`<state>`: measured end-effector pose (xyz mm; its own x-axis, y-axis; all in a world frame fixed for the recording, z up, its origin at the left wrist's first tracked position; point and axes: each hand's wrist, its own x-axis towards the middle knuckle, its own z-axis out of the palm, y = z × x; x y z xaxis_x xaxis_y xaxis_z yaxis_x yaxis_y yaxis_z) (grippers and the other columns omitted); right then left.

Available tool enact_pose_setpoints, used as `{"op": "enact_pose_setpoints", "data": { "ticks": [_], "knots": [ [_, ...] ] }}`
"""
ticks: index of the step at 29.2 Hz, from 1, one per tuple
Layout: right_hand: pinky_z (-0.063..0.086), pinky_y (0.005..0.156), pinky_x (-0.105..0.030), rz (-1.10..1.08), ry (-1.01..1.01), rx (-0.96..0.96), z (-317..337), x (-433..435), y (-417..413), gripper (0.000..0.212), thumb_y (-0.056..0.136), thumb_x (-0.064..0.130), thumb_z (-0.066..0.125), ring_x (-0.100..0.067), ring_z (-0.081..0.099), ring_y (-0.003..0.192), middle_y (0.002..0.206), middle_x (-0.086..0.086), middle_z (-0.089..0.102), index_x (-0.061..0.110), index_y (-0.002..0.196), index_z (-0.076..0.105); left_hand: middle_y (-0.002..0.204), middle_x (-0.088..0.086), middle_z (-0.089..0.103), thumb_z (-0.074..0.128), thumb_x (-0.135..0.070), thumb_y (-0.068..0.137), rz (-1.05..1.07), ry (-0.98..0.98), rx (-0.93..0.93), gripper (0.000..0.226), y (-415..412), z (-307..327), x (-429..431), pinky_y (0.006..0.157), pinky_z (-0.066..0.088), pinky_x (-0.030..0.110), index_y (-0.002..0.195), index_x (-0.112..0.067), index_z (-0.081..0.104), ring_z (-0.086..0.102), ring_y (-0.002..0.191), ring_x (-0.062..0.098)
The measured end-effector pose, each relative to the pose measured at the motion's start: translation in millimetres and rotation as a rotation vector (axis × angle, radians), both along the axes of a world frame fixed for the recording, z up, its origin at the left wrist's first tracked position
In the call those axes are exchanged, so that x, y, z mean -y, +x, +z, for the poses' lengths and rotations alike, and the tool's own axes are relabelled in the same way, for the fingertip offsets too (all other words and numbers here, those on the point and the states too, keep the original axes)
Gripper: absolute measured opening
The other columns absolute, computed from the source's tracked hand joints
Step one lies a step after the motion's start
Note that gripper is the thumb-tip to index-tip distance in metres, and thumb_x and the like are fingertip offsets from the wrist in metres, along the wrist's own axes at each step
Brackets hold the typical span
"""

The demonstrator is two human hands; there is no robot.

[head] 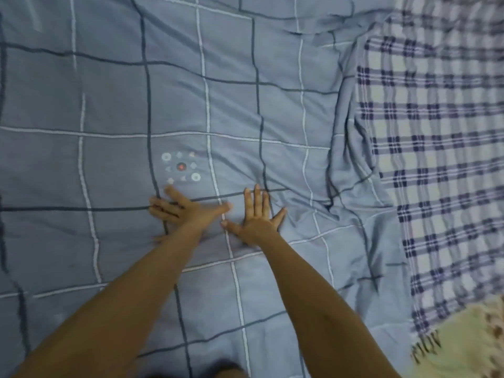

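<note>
A blue-grey quilt (114, 99) with dark and white grid lines covers most of the view. My left hand (185, 210) lies flat on it with fingers spread, pointing up and to the left. Just right of it, my right hand (257, 216) presses flat on the quilt, fingers straight and spread, pointing away from me. The thumbs nearly meet. A small round printed emblem (180, 166) of circles and diamonds sits on the quilt just beyond my left fingertips. Neither hand holds anything.
The quilt's wrinkled right edge (351, 148) lies over a purple-and-white checked sheet (441, 137) on the right. A cream fringed cloth (469, 339) shows at the bottom right corner. Folds bunch up near the top right.
</note>
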<state>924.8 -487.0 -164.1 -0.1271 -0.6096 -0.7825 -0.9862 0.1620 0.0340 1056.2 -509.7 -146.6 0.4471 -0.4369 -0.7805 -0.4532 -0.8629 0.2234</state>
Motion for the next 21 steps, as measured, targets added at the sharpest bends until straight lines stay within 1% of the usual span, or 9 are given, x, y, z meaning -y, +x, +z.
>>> {"op": "enact_pose_setpoints", "data": {
  "ticks": [1,2,4,5,7,8,12,16,21],
  "knots": [
    [-0.018,0.100,-0.070,0.001,0.001,0.026,-1.8,-0.4,-3.4,0.098,0.076,0.084,0.025,-0.017,-0.032,0.139,0.145,0.007,-0.044,0.036,0.124,-0.045,0.147,0.011,-0.039,0.065,-0.087,0.032,0.011,-0.009,0.034,0.158,-2.5,-1.2,4.0,0.107,-0.010,0.063,0.145,-0.023,-0.026,-0.024,0.140,0.036],
    [-0.019,0.099,-0.070,0.001,-0.010,0.058,-4.9,-1.7,-7.8,0.096,0.078,0.083,0.025,-0.017,-0.032,0.140,0.145,0.007,-0.044,0.036,0.124,-0.045,0.146,0.015,-0.039,0.062,-0.089,0.034,-0.020,-0.008,0.045,0.158,-3.5,-4.4,7.2,0.108,-0.011,0.060,0.145,-0.018,-0.026,-0.021,0.140,0.039],
    [-0.021,0.098,-0.069,0.001,-0.071,0.115,-9.1,-6.2,-13.4,0.093,0.081,0.079,0.026,-0.018,-0.030,0.141,0.147,0.008,-0.041,0.037,0.129,-0.041,0.148,0.022,-0.032,0.071,-0.074,0.055,-0.125,0.033,-0.016,0.147,-3.9,-8.8,9.1,0.109,-0.012,0.057,0.144,-0.008,-0.025,-0.021,0.139,0.043],
    [-0.022,0.098,-0.068,0.002,-0.103,0.129,-10.5,-6.9,-15.3,0.091,0.083,0.077,0.027,-0.018,-0.028,0.141,0.148,0.008,-0.039,0.038,0.131,-0.039,0.150,0.023,-0.028,0.074,-0.069,0.057,-0.112,0.027,-0.003,0.145,-5.7,-9.7,9.7,0.109,-0.011,0.058,0.144,-0.007,-0.024,-0.022,0.139,0.042],
    [-0.022,0.099,-0.067,-0.006,-0.114,0.165,-13.9,-8.9,-20.5,0.088,0.084,0.076,0.026,-0.017,-0.027,0.141,0.149,0.009,-0.037,0.039,0.134,-0.037,0.152,0.021,-0.025,0.077,-0.069,0.049,-0.055,0.034,0.108,0.151,-10.4,-10.7,8.3,0.110,-0.009,0.060,0.145,-0.011,-0.023,-0.021,0.140,0.040],
    [-0.021,0.099,-0.067,-0.004,-0.114,0.173,-14.5,-11.8,-21.7,0.087,0.085,0.075,0.025,-0.017,-0.027,0.142,0.150,0.009,-0.037,0.039,0.134,-0.036,0.152,0.021,-0.024,0.078,-0.069,0.047,-0.051,0.036,0.120,0.153,-14.7,-12.2,6.1,0.110,-0.008,0.059,0.145,-0.012,-0.023,-0.021,0.140,0.040],
    [-0.018,0.101,-0.068,0.019,-0.141,0.218,-13.1,-11.0,-26.7,0.087,0.086,0.073,0.027,-0.020,-0.026,0.142,0.151,0.006,-0.035,0.035,0.135,-0.035,0.151,0.020,-0.027,0.080,-0.064,0.050,-0.051,0.031,0.102,0.151,-22.5,-3.4,10.8,0.110,-0.008,0.059,0.145,-0.012,-0.025,-0.023,0.140,0.039],
    [-0.022,0.100,-0.066,0.066,-0.127,0.284,-9.6,-7.5,-32.6,0.092,0.087,0.071,0.032,-0.021,-0.029,0.141,0.150,0.004,-0.037,0.033,0.142,-0.030,0.148,0.018,-0.035,0.077,-0.070,0.048,-0.055,0.067,0.056,0.154,-20.0,-2.3,13.6,0.109,-0.009,0.063,0.141,-0.014,-0.032,-0.030,0.137,0.038],
    [-0.022,0.101,-0.064,0.145,-0.258,0.291,-17.7,-10.8,-35.0,0.093,0.086,0.070,0.036,-0.022,-0.026,0.142,0.154,0.003,-0.029,0.030,0.147,-0.020,0.149,0.017,-0.034,0.073,-0.075,0.046,-0.053,0.023,0.094,0.154,-21.6,-1.6,9.5,0.109,-0.011,0.062,0.142,-0.015,-0.031,-0.029,0.137,0.037]
  ]
}}
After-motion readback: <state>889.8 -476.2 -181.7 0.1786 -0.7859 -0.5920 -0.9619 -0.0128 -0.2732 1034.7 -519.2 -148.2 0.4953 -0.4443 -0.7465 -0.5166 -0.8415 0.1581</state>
